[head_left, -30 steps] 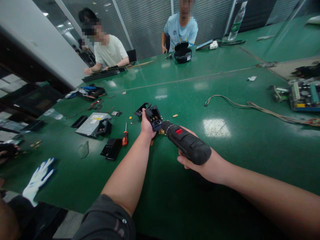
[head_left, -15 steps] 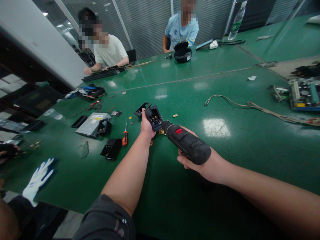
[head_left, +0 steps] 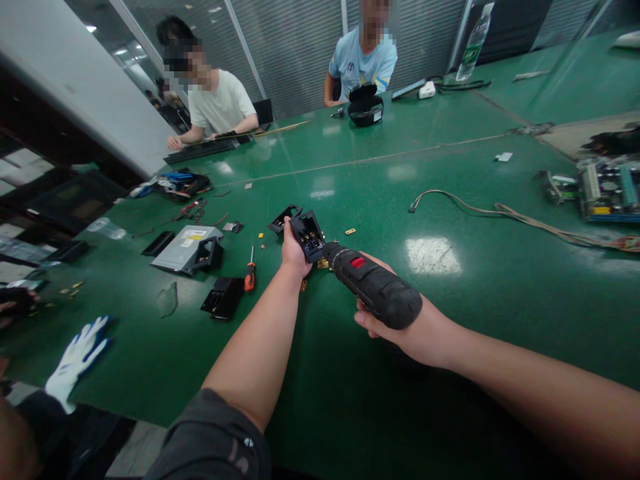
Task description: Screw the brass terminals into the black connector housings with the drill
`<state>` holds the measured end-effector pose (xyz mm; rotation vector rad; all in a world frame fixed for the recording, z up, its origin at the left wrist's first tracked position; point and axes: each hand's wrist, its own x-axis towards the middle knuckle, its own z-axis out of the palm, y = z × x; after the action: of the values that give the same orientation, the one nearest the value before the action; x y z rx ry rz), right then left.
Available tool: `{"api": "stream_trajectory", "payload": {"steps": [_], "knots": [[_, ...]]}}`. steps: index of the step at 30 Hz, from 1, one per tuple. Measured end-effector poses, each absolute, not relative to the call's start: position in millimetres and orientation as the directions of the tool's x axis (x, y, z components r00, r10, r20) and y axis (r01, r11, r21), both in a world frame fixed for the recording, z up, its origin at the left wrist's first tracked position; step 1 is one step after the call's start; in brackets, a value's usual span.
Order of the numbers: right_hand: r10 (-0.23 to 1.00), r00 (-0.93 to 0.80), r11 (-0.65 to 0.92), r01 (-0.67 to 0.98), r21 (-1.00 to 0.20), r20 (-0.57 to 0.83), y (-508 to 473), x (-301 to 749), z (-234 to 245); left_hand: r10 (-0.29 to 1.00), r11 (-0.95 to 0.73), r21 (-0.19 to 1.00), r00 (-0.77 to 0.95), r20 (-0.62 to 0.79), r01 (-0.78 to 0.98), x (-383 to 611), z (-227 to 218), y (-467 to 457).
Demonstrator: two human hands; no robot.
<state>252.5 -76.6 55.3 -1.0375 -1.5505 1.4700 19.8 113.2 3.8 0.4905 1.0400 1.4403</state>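
My left hand [head_left: 293, 252] is closed round a small black plastic housing [head_left: 309, 235] held just above the green table [head_left: 450, 200]. My right hand [head_left: 395, 327] grips a black electric screwdriver [head_left: 373, 285] with a red switch. Its tip points into the open housing. A second black plastic part [head_left: 283, 217] lies on the table just behind the housing.
An orange-handled screwdriver [head_left: 249, 273], a grey metal drive [head_left: 185, 247], black covers [head_left: 223, 297] and small brass bits [head_left: 350, 231] lie to the left. A cable [head_left: 500, 212] and a circuit board [head_left: 607, 192] lie right. Two people sit at the far side. A white glove [head_left: 77, 360] rests near left.
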Motion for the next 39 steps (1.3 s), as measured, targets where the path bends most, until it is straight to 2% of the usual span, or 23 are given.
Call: {"api": "stream_trajectory", "payload": {"steps": [39], "knots": [[0.924, -0.383, 0.017, 0.063, -0.998, -0.009, -77.3, 252.7, 55.1, 0.939, 0.147, 0.803, -0.175, -0.297, -0.578, 21.6, 7.1, 111.5]]}}
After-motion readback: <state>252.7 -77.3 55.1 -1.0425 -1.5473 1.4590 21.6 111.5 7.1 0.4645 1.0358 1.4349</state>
